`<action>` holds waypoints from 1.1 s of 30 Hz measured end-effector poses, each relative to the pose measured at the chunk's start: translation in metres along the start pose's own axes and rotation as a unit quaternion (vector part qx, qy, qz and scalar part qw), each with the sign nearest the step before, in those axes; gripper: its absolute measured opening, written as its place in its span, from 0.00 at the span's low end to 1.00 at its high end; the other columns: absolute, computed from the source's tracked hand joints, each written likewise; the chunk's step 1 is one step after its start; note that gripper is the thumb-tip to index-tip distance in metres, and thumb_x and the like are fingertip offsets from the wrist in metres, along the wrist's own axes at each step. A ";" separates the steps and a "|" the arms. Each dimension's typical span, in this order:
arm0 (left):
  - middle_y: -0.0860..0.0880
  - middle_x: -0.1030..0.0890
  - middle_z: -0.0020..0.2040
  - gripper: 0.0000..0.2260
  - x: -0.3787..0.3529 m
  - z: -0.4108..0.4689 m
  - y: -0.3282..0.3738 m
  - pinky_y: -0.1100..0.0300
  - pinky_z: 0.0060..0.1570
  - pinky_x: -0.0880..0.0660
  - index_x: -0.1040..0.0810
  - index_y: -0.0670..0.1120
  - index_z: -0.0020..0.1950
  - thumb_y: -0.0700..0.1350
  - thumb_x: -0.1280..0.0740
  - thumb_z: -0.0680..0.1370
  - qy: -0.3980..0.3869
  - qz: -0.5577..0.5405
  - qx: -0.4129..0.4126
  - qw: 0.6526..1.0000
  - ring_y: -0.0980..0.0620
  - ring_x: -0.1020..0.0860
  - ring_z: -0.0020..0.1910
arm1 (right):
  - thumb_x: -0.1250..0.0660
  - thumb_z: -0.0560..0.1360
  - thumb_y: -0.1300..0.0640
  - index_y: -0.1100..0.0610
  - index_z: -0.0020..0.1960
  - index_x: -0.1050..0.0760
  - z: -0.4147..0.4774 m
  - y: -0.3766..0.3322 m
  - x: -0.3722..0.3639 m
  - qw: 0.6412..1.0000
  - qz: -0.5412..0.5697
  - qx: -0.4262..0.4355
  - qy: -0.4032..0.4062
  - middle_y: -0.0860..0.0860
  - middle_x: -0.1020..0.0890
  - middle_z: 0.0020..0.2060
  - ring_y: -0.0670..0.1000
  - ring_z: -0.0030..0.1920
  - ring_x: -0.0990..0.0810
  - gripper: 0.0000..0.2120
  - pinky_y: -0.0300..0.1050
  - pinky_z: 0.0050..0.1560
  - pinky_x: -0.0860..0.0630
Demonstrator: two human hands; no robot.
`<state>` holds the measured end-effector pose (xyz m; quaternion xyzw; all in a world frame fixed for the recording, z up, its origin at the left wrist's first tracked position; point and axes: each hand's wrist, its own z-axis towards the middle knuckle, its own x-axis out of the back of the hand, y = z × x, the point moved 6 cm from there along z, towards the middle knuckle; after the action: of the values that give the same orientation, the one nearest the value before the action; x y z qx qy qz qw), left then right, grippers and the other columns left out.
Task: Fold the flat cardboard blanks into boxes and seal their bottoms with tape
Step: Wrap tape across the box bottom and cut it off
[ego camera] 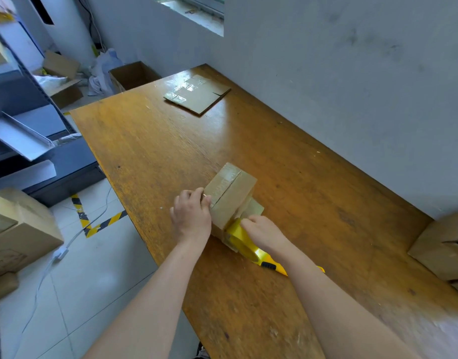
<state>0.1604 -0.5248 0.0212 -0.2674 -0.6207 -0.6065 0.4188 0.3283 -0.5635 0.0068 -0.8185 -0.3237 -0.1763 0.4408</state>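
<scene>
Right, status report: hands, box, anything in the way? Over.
Left hand grips box. Right hand holds tape roll at its near edge. Nothing blocking; flat blank lies far off.

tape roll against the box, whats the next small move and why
Probably pull the tape roll up over the box along its flap seam. The right hand holds the roll low against the box's near side, the left hand grips the box, and the seam faces up.
</scene>
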 end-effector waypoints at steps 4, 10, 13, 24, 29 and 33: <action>0.46 0.33 0.73 0.29 -0.016 0.002 0.000 0.46 0.67 0.38 0.42 0.46 0.78 0.60 0.48 0.82 -0.105 0.103 -0.045 0.988 0.46 0.36 0.71 | 0.43 0.79 0.55 0.56 0.45 0.30 -0.005 -0.001 -0.006 0.998 0.049 0.013 -0.025 0.51 0.29 0.40 0.51 0.39 0.32 0.06 0.46 0.39 0.38; 0.48 0.40 0.77 0.30 -0.022 0.018 -0.002 0.44 0.68 0.40 0.48 0.48 0.80 0.61 0.49 0.82 -0.178 0.101 -0.056 0.977 0.46 0.43 0.75 | 0.42 0.82 0.49 0.59 0.61 0.25 0.002 -0.003 -0.016 0.999 0.039 -0.002 -0.025 0.55 0.21 0.55 0.54 0.53 0.23 0.17 0.47 0.50 0.27; 0.48 0.40 0.77 0.30 -0.020 0.018 -0.001 0.43 0.68 0.40 0.48 0.48 0.80 0.61 0.48 0.82 -0.185 0.087 -0.061 0.977 0.45 0.43 0.75 | 0.38 0.80 0.49 0.63 0.59 0.23 0.014 -0.004 -0.017 0.999 0.031 -0.026 -0.008 0.58 0.20 0.54 0.57 0.54 0.21 0.18 0.52 0.54 0.25; 0.44 0.44 0.77 0.49 -0.019 0.017 0.004 0.43 0.71 0.43 0.58 0.42 0.80 0.67 0.36 0.72 -0.234 0.170 -0.109 0.951 0.43 0.45 0.75 | 0.33 0.78 0.47 0.55 0.60 0.23 0.020 0.005 -0.027 0.976 0.204 -0.044 -0.065 0.49 0.18 0.50 0.47 0.46 0.20 0.15 0.39 0.43 0.25; 0.44 0.42 0.76 0.52 -0.019 0.015 0.010 0.41 0.71 0.41 0.58 0.41 0.79 0.67 0.33 0.70 -0.205 0.230 -0.113 0.944 0.43 0.42 0.75 | 0.25 0.73 0.56 0.56 0.54 0.24 0.005 0.019 -0.034 0.947 0.222 0.007 -0.232 0.53 0.16 0.40 0.50 0.41 0.17 0.12 0.43 0.45 0.22; 0.43 0.41 0.75 0.52 -0.023 0.012 0.015 0.42 0.69 0.38 0.57 0.42 0.79 0.66 0.31 0.70 -0.198 0.238 -0.099 0.946 0.42 0.41 0.74 | 0.25 0.73 0.54 0.57 0.54 0.25 0.006 0.018 -0.040 0.948 0.228 0.021 -0.222 0.53 0.17 0.39 0.52 0.40 0.18 0.15 0.46 0.46 0.21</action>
<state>0.1822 -0.5067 0.0106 -0.5626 -0.5460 -0.4822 0.3909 0.3115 -0.5809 -0.0302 -0.8793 -0.2220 0.1220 0.4033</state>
